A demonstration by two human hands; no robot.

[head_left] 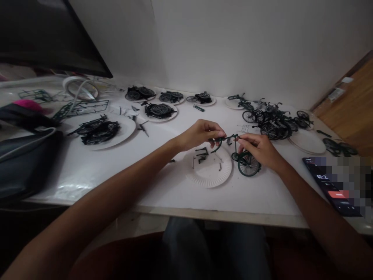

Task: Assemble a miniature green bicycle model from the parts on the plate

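Between my two hands is a dark green model bicycle (235, 154) with one spoked wheel (248, 165) fitted, resting low over the table. My left hand (205, 134) is closed, pinching the front end of it near a curved green fender (217, 147). The fingers of my right hand (256, 147) close on the upper part of the bicycle, above the wheel. Just below and left of the bicycle, a white paper plate (208, 181) holds several small parts, among them a dark rack-like piece (201, 151). My fingertips partly hide the frame's top.
Finished-looking model bicycles (271, 120) are heaped at the right, beside a bare paper plate (310, 144). More plates of black parts (100, 132) line the left and back. A phone (329, 182) lies at right; a monitor (49, 35) and a black bag (35, 167) are at left.
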